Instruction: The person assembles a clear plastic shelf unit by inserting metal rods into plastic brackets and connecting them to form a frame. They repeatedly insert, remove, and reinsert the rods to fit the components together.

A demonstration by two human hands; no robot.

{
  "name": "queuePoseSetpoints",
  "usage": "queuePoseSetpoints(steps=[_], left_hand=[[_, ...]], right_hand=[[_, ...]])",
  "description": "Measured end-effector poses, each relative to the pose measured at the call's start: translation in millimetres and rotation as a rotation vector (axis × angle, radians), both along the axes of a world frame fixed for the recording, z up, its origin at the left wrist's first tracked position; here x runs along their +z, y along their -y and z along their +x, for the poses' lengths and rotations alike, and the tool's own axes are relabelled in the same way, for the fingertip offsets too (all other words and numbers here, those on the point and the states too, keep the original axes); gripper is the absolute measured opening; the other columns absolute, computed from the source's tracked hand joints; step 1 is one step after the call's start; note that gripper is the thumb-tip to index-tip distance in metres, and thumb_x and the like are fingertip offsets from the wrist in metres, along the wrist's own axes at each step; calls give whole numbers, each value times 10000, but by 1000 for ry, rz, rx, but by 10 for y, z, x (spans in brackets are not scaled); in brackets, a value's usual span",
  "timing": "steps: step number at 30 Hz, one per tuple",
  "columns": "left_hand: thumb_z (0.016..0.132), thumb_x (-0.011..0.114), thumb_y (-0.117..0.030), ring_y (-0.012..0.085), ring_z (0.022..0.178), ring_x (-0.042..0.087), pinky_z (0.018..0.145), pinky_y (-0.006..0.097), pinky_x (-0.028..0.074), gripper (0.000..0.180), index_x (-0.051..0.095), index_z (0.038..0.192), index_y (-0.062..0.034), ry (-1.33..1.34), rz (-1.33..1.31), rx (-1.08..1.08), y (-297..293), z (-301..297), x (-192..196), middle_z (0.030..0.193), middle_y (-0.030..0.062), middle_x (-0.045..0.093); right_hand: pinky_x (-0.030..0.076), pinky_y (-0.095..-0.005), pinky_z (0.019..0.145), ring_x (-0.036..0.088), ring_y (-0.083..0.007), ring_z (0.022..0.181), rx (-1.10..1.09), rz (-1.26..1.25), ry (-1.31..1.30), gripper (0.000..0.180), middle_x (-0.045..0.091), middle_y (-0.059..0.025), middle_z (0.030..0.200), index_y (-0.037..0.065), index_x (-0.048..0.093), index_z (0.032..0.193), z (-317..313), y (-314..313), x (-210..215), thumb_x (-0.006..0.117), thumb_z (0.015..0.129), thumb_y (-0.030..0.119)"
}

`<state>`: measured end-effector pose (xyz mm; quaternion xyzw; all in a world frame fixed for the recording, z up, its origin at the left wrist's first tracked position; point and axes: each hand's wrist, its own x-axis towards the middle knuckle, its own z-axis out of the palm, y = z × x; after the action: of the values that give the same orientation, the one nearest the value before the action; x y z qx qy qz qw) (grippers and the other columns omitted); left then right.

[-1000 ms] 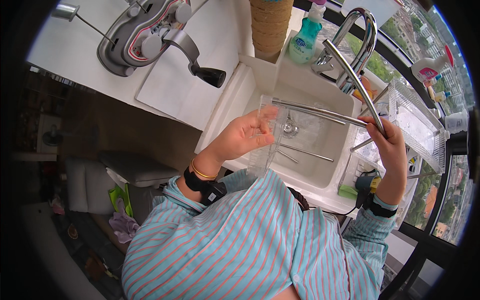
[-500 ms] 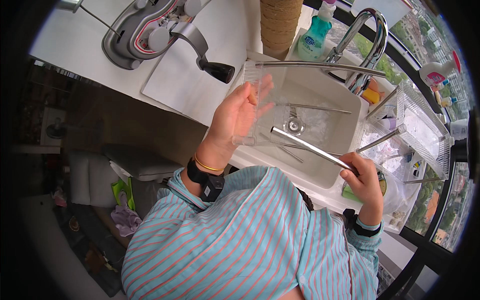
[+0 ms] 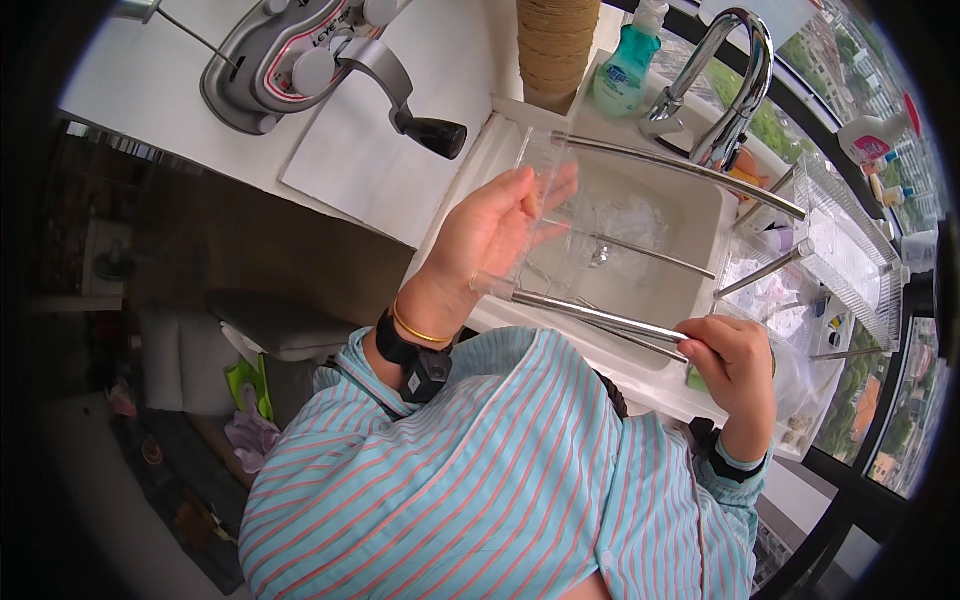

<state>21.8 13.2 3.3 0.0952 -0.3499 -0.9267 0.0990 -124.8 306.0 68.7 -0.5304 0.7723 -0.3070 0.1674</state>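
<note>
My left hand grips a clear plastic shelf, held on edge over the sink; its thumb and fingers show on either side of the transparent wall. A metal tube sticks out from the shelf's far corner toward the right. Closed around the right end of another metal tube, my right hand holds its left end against the shelf's near corner socket. Whether the end sits inside the socket I cannot tell. Further thin metal tubes run across behind, above the basin.
Beneath the shelf lies the white sink, with a chrome faucet and green soap bottle behind it. A clear rack with metal legs stands at right. On the left counter is a grey device with a black-knobbed crank.
The tube in my right hand has swung its left end down and left, from over the basin to the shelf's near corner. The shelf has shifted slightly right.
</note>
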Motion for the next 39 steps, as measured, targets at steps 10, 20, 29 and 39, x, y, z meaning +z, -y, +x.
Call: queuePoseSetpoints(steps=[10, 20, 29, 39], left_hand=[[1098, 457, -265, 310, 1488, 367, 1188, 583, 255, 321, 513, 824, -106, 139, -138, 162, -98, 41, -68, 1550, 184, 478], [1107, 481, -260, 140, 1252, 470, 1045, 319, 373, 287, 602, 964, -42, 196, -406, 229, -166, 52, -7, 1434, 76, 562], [1114, 484, -258, 73, 859, 504, 850, 218, 418, 418, 571, 1424, 8, 126, -646, 279, -177, 42, 234, 929, -6, 541], [1137, 320, -428, 206, 1408, 444, 1159, 401, 316, 480, 618, 1104, -53, -31, -482, 26, -38, 159, 194, 1460, 141, 548]], right_hand=[[444, -394, 518, 625, -276, 590, 79, 11, -224, 186, 638, -68, 699, 69, 702, 914, 62, 84, 126, 761, 876, 242], [503, -409, 604, 660, -291, 695, 82, 129, -261, 180, 666, -69, 785, 66, 676, 944, 54, 117, -181, 732, 910, 234], [492, -426, 619, 636, -324, 719, -7, 39, -243, 146, 622, -97, 809, 58, 617, 942, 290, 91, -379, 699, 933, 178], [455, -388, 580, 623, -271, 662, -203, -153, -405, 249, 613, -52, 737, 88, 636, 885, 372, -27, -389, 806, 817, 257]])
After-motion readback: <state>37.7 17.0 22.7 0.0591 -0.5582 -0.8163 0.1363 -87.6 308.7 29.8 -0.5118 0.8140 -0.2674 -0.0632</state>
